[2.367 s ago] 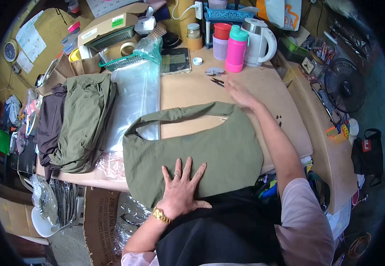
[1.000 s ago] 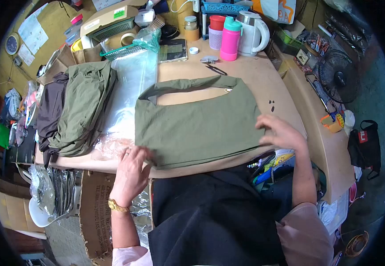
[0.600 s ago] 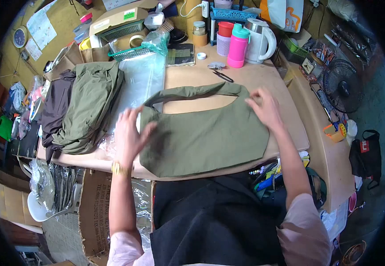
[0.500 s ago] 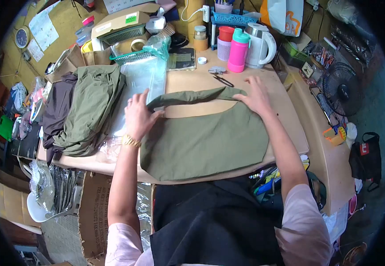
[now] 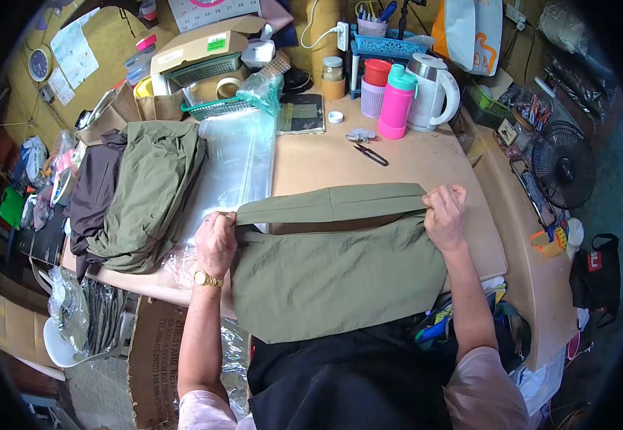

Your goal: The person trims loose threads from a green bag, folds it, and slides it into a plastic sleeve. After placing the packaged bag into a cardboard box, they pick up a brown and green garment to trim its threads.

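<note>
An olive green fabric piece (image 5: 340,279) lies over the table's front edge, its long upper band stretched straight between my hands. My left hand (image 5: 216,244) is closed on the band's left end. At the right end, my right hand (image 5: 444,216) grips the band between thumb and curled fingers. A narrow opening shows the tabletop between the band and the wider panel below. Beyond the band lies a pair of dark thread snips (image 5: 371,155).
Folded olive and dark garments (image 5: 143,193) lie at the left beside clear plastic sheets (image 5: 236,161). A pink bottle (image 5: 396,107), an electric kettle (image 5: 432,93) and a dark notebook (image 5: 301,115) stand or lie at the back. A fan (image 5: 562,165) is at the right.
Both hands have closed on the ends of the band and moved nearer my body. The band is now pulled straight, and the fabric hangs lower over the front edge. The view has shifted slightly.
</note>
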`<state>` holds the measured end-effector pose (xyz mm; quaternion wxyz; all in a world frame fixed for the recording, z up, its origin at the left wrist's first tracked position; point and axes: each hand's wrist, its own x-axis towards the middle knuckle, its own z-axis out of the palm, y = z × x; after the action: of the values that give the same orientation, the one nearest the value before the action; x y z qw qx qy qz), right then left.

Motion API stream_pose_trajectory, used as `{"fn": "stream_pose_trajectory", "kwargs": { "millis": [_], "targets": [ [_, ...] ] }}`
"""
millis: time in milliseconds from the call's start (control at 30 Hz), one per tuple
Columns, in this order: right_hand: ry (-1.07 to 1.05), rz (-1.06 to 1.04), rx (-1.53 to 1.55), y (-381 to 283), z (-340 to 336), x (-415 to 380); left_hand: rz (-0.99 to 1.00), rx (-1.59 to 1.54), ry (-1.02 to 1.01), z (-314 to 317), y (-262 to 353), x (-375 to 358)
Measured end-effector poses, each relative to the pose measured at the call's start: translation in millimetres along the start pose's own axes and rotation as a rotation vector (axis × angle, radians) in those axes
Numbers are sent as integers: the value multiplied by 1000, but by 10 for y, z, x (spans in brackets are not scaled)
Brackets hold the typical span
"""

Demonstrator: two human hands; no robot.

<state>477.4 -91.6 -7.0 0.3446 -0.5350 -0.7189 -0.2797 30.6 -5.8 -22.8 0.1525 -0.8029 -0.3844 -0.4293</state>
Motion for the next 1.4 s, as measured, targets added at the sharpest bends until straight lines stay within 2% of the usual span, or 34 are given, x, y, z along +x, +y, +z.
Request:
{"fn": "stream_pose_trajectory", "kwargs": {
  "millis": [267, 333, 367, 433, 500, 533, 567, 633, 700, 833, 867, 933, 967, 1033, 1067, 1200, 1267, 1400],
  "targets": [
    [124, -99, 61, -36, -275, 377, -24, 65, 24, -281, 54, 342],
    [171, -131, 31, -80, -412, 410, 96, 91, 115, -426, 113, 448],
    [211, -157, 1, -98, -468, 374, 97, 94, 118, -499, 174, 449],
    [150, -154, 2, -103, -523, 197, 124, 139, 7, -643, 350, 274],
    [-352, 30, 55, -253, -597, 131, 88, 133, -269, -584, 343, 7],
    [-417, 124, 244, -283, -606, 132, 46, 81, -342, -589, 377, -15],
    [-421, 125, 246, -306, -561, 157, 1, 27, -419, -608, 434, -30],
    [-401, 313, 560, -326, -381, 283, -164, -106, -403, -452, 377, 90],
    [-496, 316, 630, -317, -64, 474, -259, -206, -472, -195, 340, 348],
    [-943, 195, 619, -419, 857, 643, -322, -302, -906, 490, 521, 666],
    [-941, 191, 617, -513, 907, 697, -322, -302, -901, 578, 587, 707],
    [-1298, -51, 546, -658, 956, 777, -233, -394, -1146, 652, 676, 774],
    [-1298, -52, 545, -667, 917, 770, -233, -394, -1144, 636, 657, 775],
    [-1051, 1, 753, -756, 640, 807, -278, -592, -1157, 438, 682, 821],
    [-1060, 66, 813, -805, 471, 870, -408, -750, -1124, 336, 716, 792],
    [-971, 177, 988, -977, -49, 950, -382, -937, -1110, -53, 883, 948],
    [-934, 311, 1101, -1001, -189, 910, -452, -1058, -1096, -207, 952, 983],
    [-796, 342, 1257, -1043, -368, 832, -553, -1128, -1112, -357, 967, 952]
  ]
}}
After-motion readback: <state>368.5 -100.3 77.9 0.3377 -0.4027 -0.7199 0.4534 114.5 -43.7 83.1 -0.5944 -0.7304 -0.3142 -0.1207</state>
